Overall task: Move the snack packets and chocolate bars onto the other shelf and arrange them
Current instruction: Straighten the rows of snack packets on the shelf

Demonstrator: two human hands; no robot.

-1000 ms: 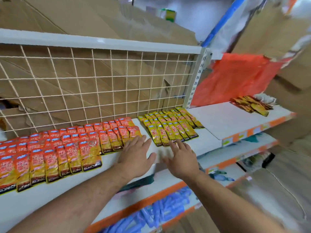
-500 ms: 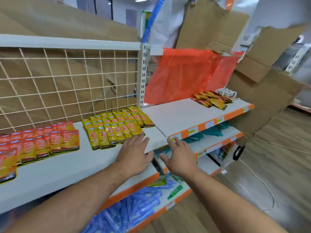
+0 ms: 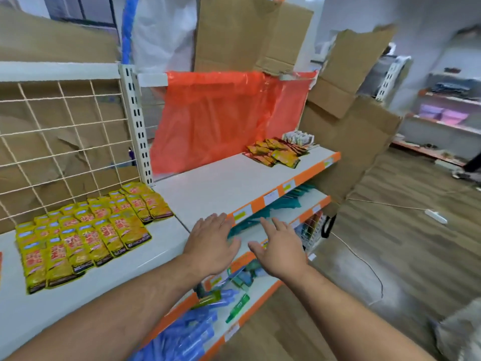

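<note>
Empty, spread left hand (image 3: 212,246) and right hand (image 3: 279,250) have shifted from tidy yellow foil snack packets (image 3: 88,230) toward the loose orange packet heap (image 3: 276,153), likely next.

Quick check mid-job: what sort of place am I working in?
Probably a small shop, or a mock-up of one: white shelves with orange price strips, yellow snack packets laid in neat rows, and more stocked shelving across the room.
</note>
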